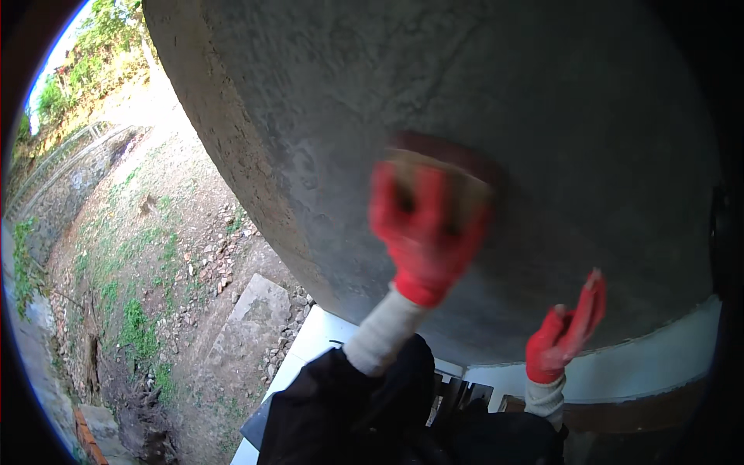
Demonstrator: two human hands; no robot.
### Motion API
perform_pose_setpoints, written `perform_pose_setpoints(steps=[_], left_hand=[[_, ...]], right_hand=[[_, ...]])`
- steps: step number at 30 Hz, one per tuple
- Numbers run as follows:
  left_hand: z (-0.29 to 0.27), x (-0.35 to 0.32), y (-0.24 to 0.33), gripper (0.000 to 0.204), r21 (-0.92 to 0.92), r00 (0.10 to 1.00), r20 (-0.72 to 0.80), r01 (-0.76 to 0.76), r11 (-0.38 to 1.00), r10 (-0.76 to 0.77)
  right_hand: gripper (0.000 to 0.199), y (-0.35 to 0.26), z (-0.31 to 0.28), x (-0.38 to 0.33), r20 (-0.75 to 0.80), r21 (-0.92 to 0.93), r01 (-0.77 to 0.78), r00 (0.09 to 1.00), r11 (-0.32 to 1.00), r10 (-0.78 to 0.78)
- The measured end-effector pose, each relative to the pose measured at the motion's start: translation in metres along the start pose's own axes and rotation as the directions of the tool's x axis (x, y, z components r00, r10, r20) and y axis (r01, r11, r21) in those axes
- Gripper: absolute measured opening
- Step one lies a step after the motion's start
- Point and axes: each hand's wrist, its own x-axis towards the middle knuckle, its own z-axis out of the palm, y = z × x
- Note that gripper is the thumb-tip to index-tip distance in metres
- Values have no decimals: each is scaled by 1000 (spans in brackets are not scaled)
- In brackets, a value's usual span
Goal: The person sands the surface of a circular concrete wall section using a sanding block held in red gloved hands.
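Observation:
My left hand (426, 232), in a red glove with a whitish cuff, grips a tan block with a reddish-brown face (446, 151). That face meets the grey plastered wall (325, 85), or lies very close to it; motion blurs both hand and block, so the exact kind of tool cannot be made out. Lower and to the right, my right hand (562, 333) wears a matching red glove. Its fingers stretch upward, apart from the thumb, and nothing is in them. It is near the wall's lower part; whether it touches is unclear.
The wall's rough edge (232, 116) curves down the left side. Beyond lies sloping ground (147, 263) with grass, rubble and a flat concrete slab (252, 314). A white ledge (306, 341) and dark slats (461, 394) are below me. A pale band (651, 356) runs along the wall's foot.

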Motion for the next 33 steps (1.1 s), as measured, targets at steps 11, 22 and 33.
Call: perform_pose_setpoints(steps=[11,22,33], left_hand=[[-22,57,-72,88,-110,825,-110,544,832,-555],[-27,-50,47,58,-258,798,596,95,961,81],[-69,-20,26,47,-366,762,590,548,752,-267]], right_hand=[[50,13,-27,-46,45,-20,-325,944,946,325],[88,-16,77,-64,178,-85,68,983,994,-52],[74,-15,64,7,-22,-156,105,994,982,-110]])
